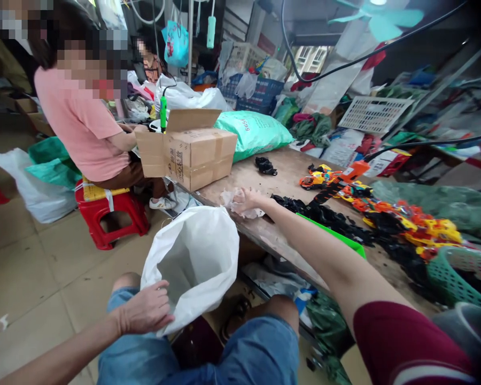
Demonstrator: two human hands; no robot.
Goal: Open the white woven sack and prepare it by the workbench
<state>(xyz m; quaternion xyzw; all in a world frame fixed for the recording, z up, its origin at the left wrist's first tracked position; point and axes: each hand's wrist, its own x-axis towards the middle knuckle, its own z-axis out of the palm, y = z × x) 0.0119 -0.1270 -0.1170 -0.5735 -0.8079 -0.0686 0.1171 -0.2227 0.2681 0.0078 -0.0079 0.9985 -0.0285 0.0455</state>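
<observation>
The left hand (146,310) is low down, just in front of the left knee. Its arm comes in from the bottom left corner, bare and a little bent. The fingers are curled shut in a tight pinch and the thumb is on top, so the grip is closed. The back of the hand faces up.

The right arm is stretched far out, up and away from that same knee. It is almost straight, with a dark red sleeve at the top. The right hand (246,200) is palm down, fingers bent in a loose grab.
</observation>
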